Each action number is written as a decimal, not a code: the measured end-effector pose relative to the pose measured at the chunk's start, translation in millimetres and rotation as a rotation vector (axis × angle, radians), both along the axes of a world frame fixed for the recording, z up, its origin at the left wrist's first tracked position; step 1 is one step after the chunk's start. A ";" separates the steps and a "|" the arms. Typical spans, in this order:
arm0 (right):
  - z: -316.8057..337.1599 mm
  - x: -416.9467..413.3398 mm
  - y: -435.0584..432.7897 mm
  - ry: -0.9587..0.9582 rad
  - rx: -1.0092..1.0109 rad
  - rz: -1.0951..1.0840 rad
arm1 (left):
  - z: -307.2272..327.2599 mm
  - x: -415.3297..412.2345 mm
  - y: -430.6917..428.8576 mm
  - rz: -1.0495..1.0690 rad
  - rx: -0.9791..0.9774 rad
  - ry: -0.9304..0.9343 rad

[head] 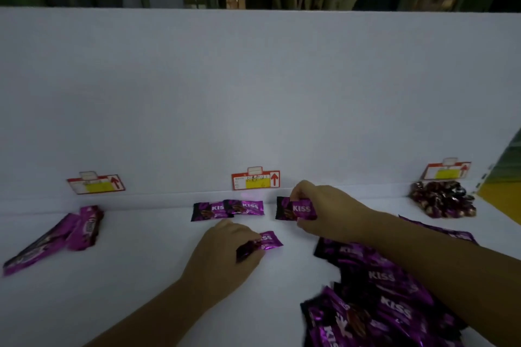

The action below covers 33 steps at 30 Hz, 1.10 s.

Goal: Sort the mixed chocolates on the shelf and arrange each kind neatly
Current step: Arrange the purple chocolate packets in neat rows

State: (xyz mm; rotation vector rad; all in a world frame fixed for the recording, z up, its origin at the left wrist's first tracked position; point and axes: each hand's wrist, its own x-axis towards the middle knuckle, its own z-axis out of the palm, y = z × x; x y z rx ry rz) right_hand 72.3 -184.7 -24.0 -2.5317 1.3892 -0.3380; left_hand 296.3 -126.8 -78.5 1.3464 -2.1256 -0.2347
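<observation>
While my right grip (324, 210) pinches one KISS packet (296, 209) low on the shelf (141, 276), my left grip (225, 251) pinches a second KISS packet (269, 240) just nearer me. An overlapping pair (228, 208) lies just left of my right grip, a loose pile (377, 284) under that forearm, and long purple bars (56, 236) well left of my left grip.
</observation>
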 end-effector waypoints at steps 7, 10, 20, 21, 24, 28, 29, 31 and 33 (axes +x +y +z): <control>-13.9 -5.1 -29.7 0.120 -0.080 0.109 | -3.0 0.8 0.0 0.006 -0.008 -0.041; -15.4 -6.9 -35.3 0.140 -0.171 0.150 | -1.4 -0.1 0.9 0.056 0.013 -0.026; -31.2 5.2 -49.5 0.099 -0.514 0.337 | 0.9 -0.3 0.9 0.070 0.008 -0.007; -32.8 6.7 -50.8 0.113 -0.511 0.343 | 0.3 -0.5 0.9 0.073 0.010 -0.006; -34.4 8.9 -53.1 0.126 -0.490 0.357 | -0.6 -1.1 1.0 0.082 0.004 0.001; -35.7 9.8 -51.1 0.152 -0.499 0.382 | -1.3 -0.1 1.2 0.088 0.011 0.009; -35.0 9.8 -49.2 0.145 -0.496 0.368 | -1.5 0.1 1.0 0.091 0.010 0.016; -30.3 9.3 -43.6 0.083 -0.474 0.351 | -0.9 -0.2 0.7 0.093 0.006 0.038; -23.3 12.3 -31.2 -0.006 -0.372 0.402 | 1.1 -0.6 1.1 0.087 0.004 0.057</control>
